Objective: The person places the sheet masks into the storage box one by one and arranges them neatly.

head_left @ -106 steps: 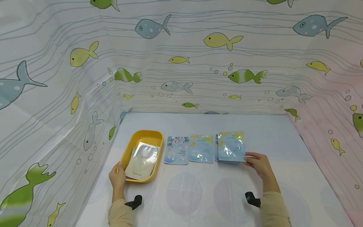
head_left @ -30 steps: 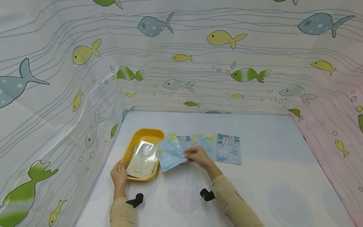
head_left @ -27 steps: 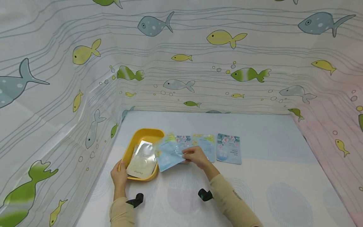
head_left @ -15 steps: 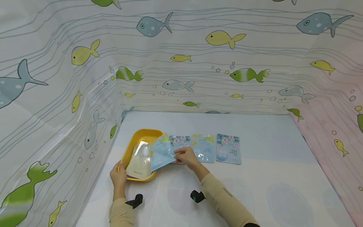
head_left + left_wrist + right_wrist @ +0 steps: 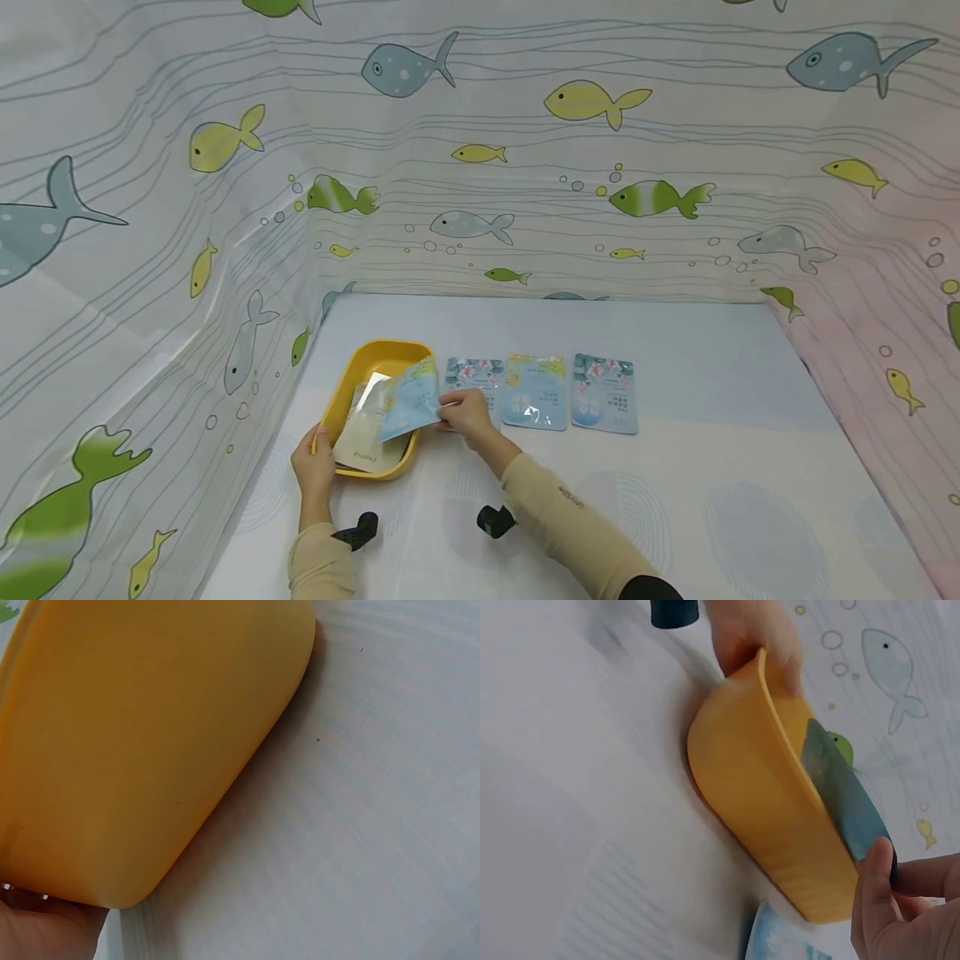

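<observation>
A yellow plastic bin (image 5: 384,346) stands at the left of the table with pale silver sachets (image 5: 367,433) inside it. My left hand (image 5: 313,467) grips its near left rim, thumb over the edge; the right wrist view shows that hold from the other side. Between thumb and fingers, my right hand (image 5: 468,417) pinches a light blue face mask sachet (image 5: 411,400) with yellow flowers at its top. The sachet is tilted over the bin's right rim. In the right wrist view, its dark underside (image 5: 844,791) reaches past the yellow wall.
Right of the bin three flat sachets lie in a row: a floral blue one (image 5: 474,373) partly behind my right hand, a yellow-topped one (image 5: 536,392), and another floral one (image 5: 603,393). A fish-printed curtain (image 5: 525,192) surrounds the table on the back and sides.
My right hand has lifted the yellow-topped sachet off the rightmost floral one and carried it left over the bin. My left hand has kept its hold on the rim.
</observation>
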Action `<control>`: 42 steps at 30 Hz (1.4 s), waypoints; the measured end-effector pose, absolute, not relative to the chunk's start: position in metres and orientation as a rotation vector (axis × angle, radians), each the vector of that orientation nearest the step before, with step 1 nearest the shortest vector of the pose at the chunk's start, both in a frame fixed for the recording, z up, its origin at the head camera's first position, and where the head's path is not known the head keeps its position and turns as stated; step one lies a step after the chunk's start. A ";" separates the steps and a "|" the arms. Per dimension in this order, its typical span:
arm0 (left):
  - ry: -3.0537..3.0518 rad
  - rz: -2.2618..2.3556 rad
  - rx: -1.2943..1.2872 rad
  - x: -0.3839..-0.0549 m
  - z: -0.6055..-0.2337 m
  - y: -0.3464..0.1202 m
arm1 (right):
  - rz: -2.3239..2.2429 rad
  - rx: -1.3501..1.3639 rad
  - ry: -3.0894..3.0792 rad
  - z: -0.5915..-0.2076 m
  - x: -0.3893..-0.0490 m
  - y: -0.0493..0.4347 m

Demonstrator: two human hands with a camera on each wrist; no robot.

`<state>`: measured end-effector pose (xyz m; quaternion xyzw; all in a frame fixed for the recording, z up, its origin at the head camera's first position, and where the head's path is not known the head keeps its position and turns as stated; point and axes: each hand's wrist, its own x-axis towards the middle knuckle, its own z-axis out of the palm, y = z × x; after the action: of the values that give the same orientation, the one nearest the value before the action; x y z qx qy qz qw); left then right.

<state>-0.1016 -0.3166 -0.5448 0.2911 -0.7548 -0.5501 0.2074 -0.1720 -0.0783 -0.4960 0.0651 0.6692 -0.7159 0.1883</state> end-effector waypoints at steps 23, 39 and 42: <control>-2.088 -1.536 0.802 -0.104 -0.547 -0.314 | -1.928 0.123 1.960 -0.512 -0.158 -0.101; -2.099 -1.549 0.835 -0.101 -0.546 -0.316 | -1.821 -0.242 2.152 -0.513 -0.152 -0.101; -2.106 -1.552 0.845 -0.101 -0.546 -0.317 | -1.796 -0.292 2.176 -0.511 -0.151 -0.099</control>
<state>-0.1009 -0.3171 -0.5460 0.3014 -0.7513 -0.5537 0.1951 -0.1505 -0.0988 -0.5112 -0.1016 0.7583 -0.6257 0.1521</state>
